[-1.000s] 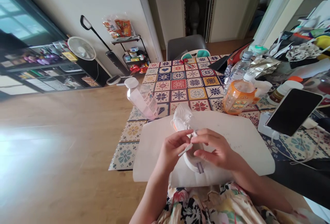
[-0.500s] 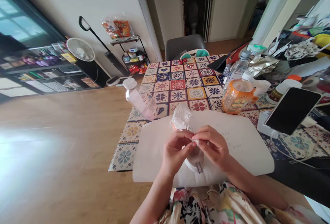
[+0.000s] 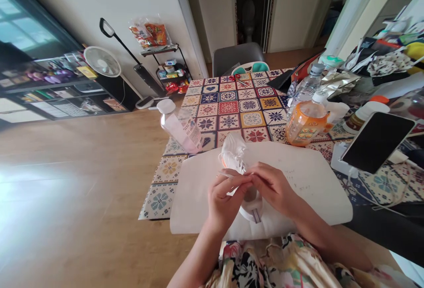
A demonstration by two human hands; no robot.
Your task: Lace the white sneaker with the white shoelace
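Note:
A white shoe [image 3: 233, 146] lies on a big white sheet of paper [image 3: 195, 199], toe away from me and heel [image 3: 253, 214] towards me. My left hand [image 3: 228, 195] and my right hand [image 3: 271, 186] meet above the shoe's opening, fingertips pinched together. A white shoelace [image 3: 226, 173] lies over the fingers of my left hand and runs to the pinch. Both hands are closed on the lace, whose middle is hidden by the fingers. The shoe's tongue area is partly covered by my hands.
A clear bottle with pink contents [image 3: 182, 129] stands left of the paper. To the right are an orange-labelled bottle [image 3: 304, 124], a clear water bottle [image 3: 306, 85] and a propped phone [image 3: 377, 142] with cables. Red scissors [image 3: 236, 77] lie at the table's far end.
My fingers have shifted slightly over the shoe and come closer together. A length of the white lace now shows across my left fingers. The shoe stays in place.

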